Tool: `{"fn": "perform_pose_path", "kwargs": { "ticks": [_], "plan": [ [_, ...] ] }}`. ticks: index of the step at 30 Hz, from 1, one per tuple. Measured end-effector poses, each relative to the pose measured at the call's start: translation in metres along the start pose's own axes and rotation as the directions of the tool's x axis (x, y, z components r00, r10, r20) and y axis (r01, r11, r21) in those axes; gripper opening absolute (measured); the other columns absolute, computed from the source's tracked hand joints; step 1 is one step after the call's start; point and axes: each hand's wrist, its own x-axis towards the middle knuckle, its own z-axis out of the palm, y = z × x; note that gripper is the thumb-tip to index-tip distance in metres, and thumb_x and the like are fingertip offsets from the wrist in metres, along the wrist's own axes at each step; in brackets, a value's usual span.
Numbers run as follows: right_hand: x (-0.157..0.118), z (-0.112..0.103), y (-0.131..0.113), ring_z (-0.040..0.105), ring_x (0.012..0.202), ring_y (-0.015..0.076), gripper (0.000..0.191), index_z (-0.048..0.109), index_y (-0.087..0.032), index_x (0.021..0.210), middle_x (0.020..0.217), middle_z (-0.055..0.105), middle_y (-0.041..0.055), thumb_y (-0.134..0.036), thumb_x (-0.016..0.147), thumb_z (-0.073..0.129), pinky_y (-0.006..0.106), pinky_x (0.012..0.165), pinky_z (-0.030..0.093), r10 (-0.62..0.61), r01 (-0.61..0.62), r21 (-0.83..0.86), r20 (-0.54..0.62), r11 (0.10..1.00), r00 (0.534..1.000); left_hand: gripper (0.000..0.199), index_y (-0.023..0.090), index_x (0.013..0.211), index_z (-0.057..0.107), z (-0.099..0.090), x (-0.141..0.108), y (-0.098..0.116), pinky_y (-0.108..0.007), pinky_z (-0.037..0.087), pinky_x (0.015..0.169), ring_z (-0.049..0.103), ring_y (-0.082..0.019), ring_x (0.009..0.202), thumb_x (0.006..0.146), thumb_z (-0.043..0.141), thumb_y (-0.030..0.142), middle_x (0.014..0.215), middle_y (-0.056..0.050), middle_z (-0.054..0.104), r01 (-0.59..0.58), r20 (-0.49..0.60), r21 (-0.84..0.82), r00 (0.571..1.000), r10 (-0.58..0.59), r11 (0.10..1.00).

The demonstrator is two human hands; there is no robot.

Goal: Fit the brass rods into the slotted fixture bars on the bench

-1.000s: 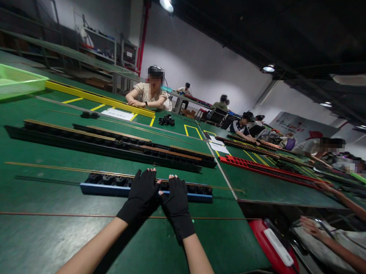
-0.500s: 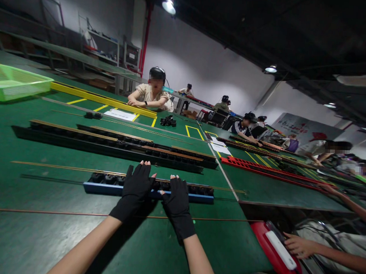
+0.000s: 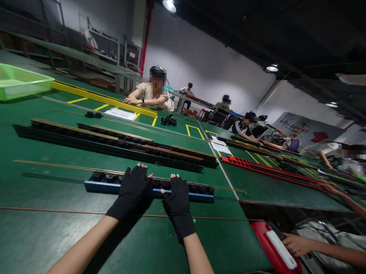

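Observation:
A short blue rail (image 3: pixel 103 187) with a row of black blocks (image 3: pixel 108 177) lies on the green table in front of me. Thin brass-coloured rods (image 3: pixel 63 166) run along the tops of the blocks and stick out past both ends. My left hand (image 3: pixel 134 187), in a black fingerless glove, rests across the middle of the rail with its fingers stretched forward over the rods. Beside it on the right, my gloved right hand (image 3: pixel 178 199) lies over the rail too, fingers extended and thumb out to the left. Both palms hide part of the blocks.
Longer black rails (image 3: pixel 110 144) with rods lie beyond. A thin reddish rod (image 3: pixel 61 211) crosses the table nearer me. At far left stands a green basket (image 3: pixel 21 83). Opposite, a person (image 3: pixel 153 91) leans by a yellow rail (image 3: pixel 111 101). Another person's hand (image 3: pixel 298 244) is at right.
My left hand has shifted slightly left along the rail. My right hand has barely moved. The rail and rods look nearly unchanged.

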Motion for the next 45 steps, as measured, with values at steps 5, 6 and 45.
{"fn": "perform_pose_path", "kwargs": {
  "ticks": [5, 6, 45],
  "plan": [
    [-0.001, 0.001, 0.001, 0.044, 0.137, 0.0269, 0.058, 0.05, -0.008, 0.14, 0.139, 0.057, 0.0164, -0.044, 0.094, 0.053, 0.047, 0.116, 0.031, -0.025, 0.025, -0.004, -0.021, 1.0, 0.999, 0.046, 0.01, 0.123, 0.064, -0.004, -0.011, -0.03, -0.066, 0.03, 0.107, 0.044, -0.039, 0.136, 0.094, 0.033, 0.027, 0.14, -0.022, 0.055, 0.081, -0.126, 0.015, 0.989, -0.079, 0.997],
    [-0.001, 0.0, 0.001, 0.044, 0.137, 0.0267, 0.058, 0.049, -0.008, 0.14, 0.139, 0.057, 0.0163, -0.044, 0.094, 0.053, 0.047, 0.116, 0.031, -0.022, 0.022, 0.0, -0.02, 1.0, 1.0, 0.045, 0.01, 0.121, 0.065, -0.003, -0.014, -0.035, -0.067, 0.029, 0.107, 0.044, -0.04, 0.135, 0.093, 0.034, 0.027, 0.138, -0.022, 0.056, 0.076, -0.119, 0.01, 0.99, -0.074, 0.997],
    [0.002, 0.005, 0.007, 0.059, 0.124, 0.0282, 0.054, 0.056, -0.014, 0.137, 0.128, 0.065, 0.0176, -0.046, 0.094, 0.052, 0.045, 0.104, 0.047, -0.12, 0.109, -0.065, -0.192, 0.992, 0.974, 0.042, 0.01, 0.122, 0.059, -0.015, -0.039, -0.089, -0.062, 0.014, 0.114, 0.032, -0.037, 0.143, 0.086, 0.045, 0.025, 0.146, -0.02, 0.049, 0.129, -0.095, 0.058, 0.988, -0.124, 0.99]
  ]
}}
